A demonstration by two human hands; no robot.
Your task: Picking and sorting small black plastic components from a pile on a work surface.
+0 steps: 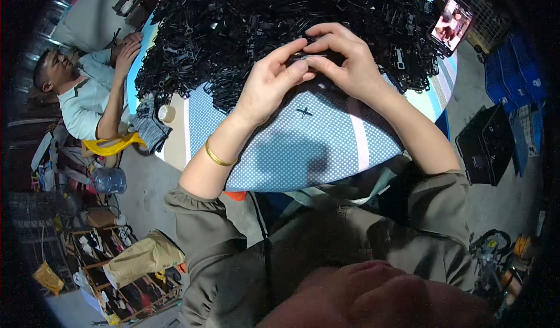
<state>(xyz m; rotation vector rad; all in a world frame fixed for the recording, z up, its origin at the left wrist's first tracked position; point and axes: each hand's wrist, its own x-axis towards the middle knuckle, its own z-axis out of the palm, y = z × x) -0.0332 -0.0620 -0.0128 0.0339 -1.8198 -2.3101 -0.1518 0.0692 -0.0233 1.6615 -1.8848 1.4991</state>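
Observation:
A large heap of small black slotted pieces [233, 30], which look like plastic or metal pulls, covers the far part of the table. Just at its near edge, my left hand [273, 83] and my right hand [350, 65] meet fingertip to fingertip. Both are closed in a pinch around a thin, dark small piece [315, 56], mostly hidden by the fingers. On the patterned cloth [280, 159] below them lie a couple of crossed black pieces [304, 112]. A gold bangle circles my left wrist.
A phone [451, 27] stands lit at the table's right edge. At the left, another person [87, 94] sits by the table, hands at its edge. A tape roll [167, 113] and a grey cloth [150, 124] lie there. Blue crates [513, 68] and a black case [485, 144] stand right.

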